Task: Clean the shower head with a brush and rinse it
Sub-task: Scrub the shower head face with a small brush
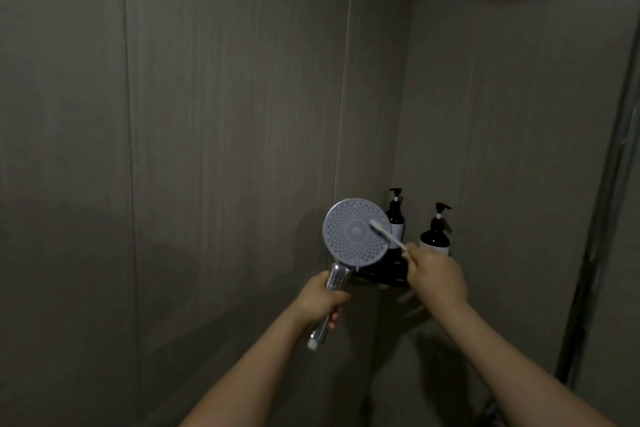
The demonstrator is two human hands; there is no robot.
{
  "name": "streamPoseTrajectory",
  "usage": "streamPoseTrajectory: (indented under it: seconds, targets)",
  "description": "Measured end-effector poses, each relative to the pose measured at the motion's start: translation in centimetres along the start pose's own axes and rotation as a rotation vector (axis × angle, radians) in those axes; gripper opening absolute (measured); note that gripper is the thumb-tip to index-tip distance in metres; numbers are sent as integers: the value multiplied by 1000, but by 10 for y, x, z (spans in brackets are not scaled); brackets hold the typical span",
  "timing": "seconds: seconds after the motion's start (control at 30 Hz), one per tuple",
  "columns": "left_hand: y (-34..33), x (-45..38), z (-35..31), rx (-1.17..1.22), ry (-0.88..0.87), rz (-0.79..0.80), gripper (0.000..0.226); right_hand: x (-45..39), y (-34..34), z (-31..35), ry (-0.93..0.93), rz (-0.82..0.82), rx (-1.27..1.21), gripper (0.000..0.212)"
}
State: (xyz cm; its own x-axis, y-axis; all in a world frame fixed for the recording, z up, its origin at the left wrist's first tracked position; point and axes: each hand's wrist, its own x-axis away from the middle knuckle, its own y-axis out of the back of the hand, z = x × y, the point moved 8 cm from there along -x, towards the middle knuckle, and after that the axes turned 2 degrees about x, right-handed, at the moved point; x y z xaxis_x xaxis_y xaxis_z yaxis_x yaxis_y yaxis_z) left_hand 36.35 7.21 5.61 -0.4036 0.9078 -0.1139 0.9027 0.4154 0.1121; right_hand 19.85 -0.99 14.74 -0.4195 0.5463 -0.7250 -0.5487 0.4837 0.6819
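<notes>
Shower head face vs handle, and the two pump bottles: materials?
Shower head face: matte pale plastic or rubber, likely; dotted nozzles, no glare.
Handle: chrome finish, mirror-like highlights; metal or plated plastic unclear.
Pump bottles: dark glossy plastic or glass, with black pumps and pale labels.

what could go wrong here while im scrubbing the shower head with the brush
1. The right hand works just in front of two pump bottles on the corner shelf; a wide stroke might knock one off.
2. The left hand alone grips the shiny handle of the shower head; if wet, it could twist or slip under pressure from the brush.
3. Dim light may hide missed nozzles.
</notes>
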Motion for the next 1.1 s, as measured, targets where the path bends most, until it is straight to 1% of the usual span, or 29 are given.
streamPoseTrajectory:
  seconds: [0.07,0.1,0.2,0.23,0.27,0.37,0.4,0.43,0.53,0.57,0.7,0.73,0.83,0.87,0.9,1.0,1.03,1.1]
  targets:
    - [1,-1,1,27,-2,-10,17,10,-15,15,167,101,94,24]
    - [1,-1,3,36,0,-10,17,14,-18,16,174,114,110,25]
    - [-4,-2,7,45,11,2,16,7,-10,-8,-38,14,32,24]
    - [-5,-2,8,44,17,3,16,6,-8,-12,-77,-9,25,24]
    - [-7,-3,9,43,24,0,16,6,-9,-11,-68,-3,23,24]
    - [-8,-5,13,19,28,-7,17,15,-24,14,120,125,95,24]
    - [-9,-6,14,9,26,-4,18,18,-26,16,143,140,109,24]
    - [-10,-6,15,4,24,3,20,16,-25,12,112,130,97,23]
    - [-16,-8,15,-17,19,29,20,2,-15,-11,-91,39,36,26]
    - [-17,-9,15,-21,19,24,21,0,-14,-10,-100,43,40,26]
    - [-15,-10,19,-52,21,-1,21,6,-24,28,114,155,119,21]
    - [-14,-9,20,-66,20,6,21,6,-23,27,113,150,124,21]
    - [-15,-8,20,-103,17,40,17,-6,-15,1,-86,94,55,23]
    - [-15,-8,19,-103,17,44,17,-7,-14,0,-108,84,44,23]
    - [-15,-8,18,-101,16,39,17,-6,-14,5,-83,85,44,23]
    - [-13,-9,19,-101,15,28,17,6,-23,34,101,130,86,16]
    - [-13,-8,21,-104,19,39,17,6,-23,32,93,119,92,16]
    - [-15,-6,25,-119,36,75,17,0,-16,15,-26,64,53,22]
